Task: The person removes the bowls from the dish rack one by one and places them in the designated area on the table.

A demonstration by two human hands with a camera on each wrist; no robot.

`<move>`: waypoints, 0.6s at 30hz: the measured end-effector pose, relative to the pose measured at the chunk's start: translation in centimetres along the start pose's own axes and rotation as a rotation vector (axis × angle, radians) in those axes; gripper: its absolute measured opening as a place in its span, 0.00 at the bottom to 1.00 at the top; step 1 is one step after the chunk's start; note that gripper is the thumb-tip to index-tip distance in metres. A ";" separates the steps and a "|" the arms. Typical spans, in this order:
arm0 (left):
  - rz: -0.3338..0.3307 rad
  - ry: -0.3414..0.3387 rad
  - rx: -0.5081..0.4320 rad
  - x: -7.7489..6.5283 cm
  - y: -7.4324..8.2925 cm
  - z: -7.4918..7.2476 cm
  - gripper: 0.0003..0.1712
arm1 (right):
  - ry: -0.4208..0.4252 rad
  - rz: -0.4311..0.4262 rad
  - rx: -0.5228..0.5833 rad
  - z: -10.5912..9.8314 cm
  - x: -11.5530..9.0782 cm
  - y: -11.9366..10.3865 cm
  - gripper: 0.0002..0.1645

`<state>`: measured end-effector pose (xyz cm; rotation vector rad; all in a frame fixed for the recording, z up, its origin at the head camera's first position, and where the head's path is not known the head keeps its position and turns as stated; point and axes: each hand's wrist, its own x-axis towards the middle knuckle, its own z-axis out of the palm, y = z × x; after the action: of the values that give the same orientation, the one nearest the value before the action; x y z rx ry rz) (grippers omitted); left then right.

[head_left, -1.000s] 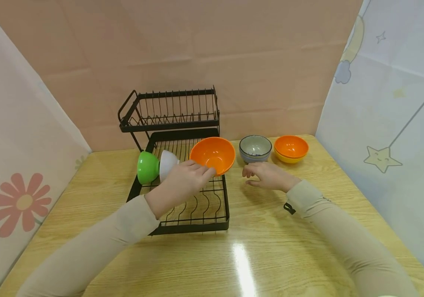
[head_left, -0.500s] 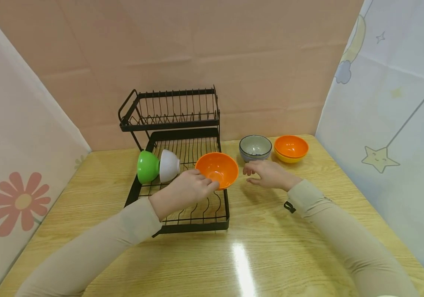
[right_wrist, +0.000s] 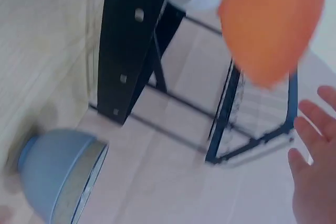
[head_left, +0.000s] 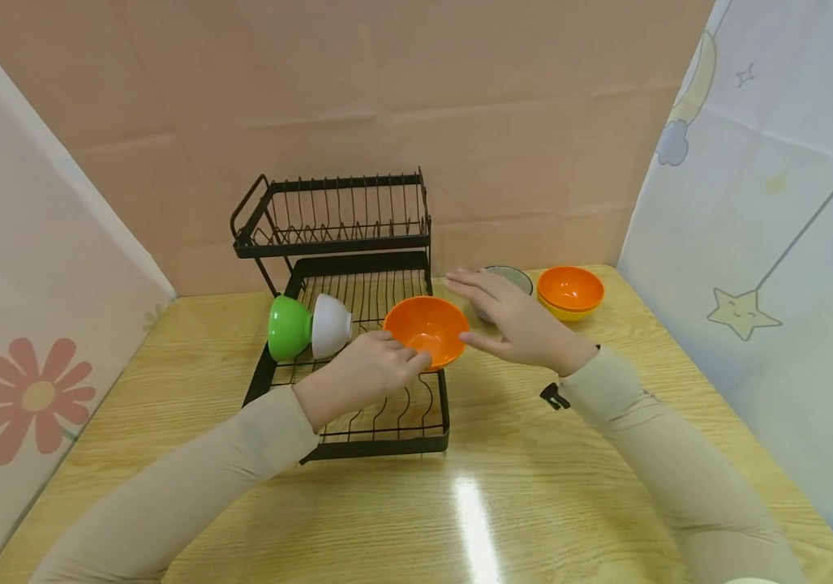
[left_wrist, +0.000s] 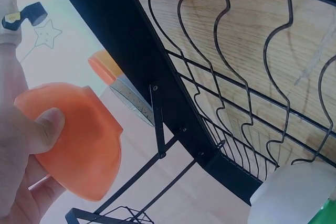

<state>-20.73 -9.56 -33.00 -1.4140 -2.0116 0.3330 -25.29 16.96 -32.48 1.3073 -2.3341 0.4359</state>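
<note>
My left hand (head_left: 365,369) grips the near rim of an orange bowl (head_left: 422,320) over the right side of the black dish rack (head_left: 387,446). In the left wrist view, its thumb (left_wrist: 50,127) lies against the bowl. My right hand (head_left: 521,320) is at the bowl's right, fingers extended and thumb tip right at the rim. That hand partly hides a stacked pair of grey and blue bowls (head_left: 514,278); the blue bowl (right_wrist: 55,169) stands upright in the right wrist view. A white bowl (head_left: 331,326) and a green bowl (head_left: 289,328) stand on their sides in the rack.
A stack of an orange bowl over a yellow bowl (head_left: 572,292) sits at the table's back right. The rack's upper tier (head_left: 336,245) rises at the back. A black buckle (head_left: 555,397) hangs by the right wrist. Fabric walls (head_left: 533,122) surround the wooden table (head_left: 547,503).
The orange bowl has come down and slightly right with my left hand, then held nearly still. My right hand has moved left and up from beside the grey bowl, its fingers spreading out.
</note>
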 end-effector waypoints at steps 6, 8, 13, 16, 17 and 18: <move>-0.003 -0.031 0.020 0.0 -0.1 0.1 0.09 | -0.084 -0.192 -0.042 1.5 0.2 -1.4 0.33; -0.003 -0.045 0.016 -0.1 -0.2 0.2 0.09 | -0.074 -0.248 -0.065 2.1 0.2 -1.5 0.30; -0.008 -0.041 0.003 -0.2 -0.3 0.2 0.10 | -0.047 -0.354 -0.099 3.0 0.3 -1.7 0.25; -0.009 -0.020 -0.002 -0.2 -0.2 0.1 0.10 | -0.029 -0.374 -0.113 3.3 0.4 -1.7 0.22; -0.008 -0.014 -0.001 -0.2 -0.2 0.1 0.10 | -0.025 -0.376 -0.119 3.4 0.4 -1.7 0.21; -0.007 -0.008 -0.002 -0.1 -0.2 0.0 0.10 | -0.021 -0.376 -0.128 3.5 0.4 -1.7 0.21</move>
<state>-20.89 -9.78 -32.96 -1.4078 -2.0232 0.3342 -24.73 14.17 -35.13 1.6441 -2.0277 0.1508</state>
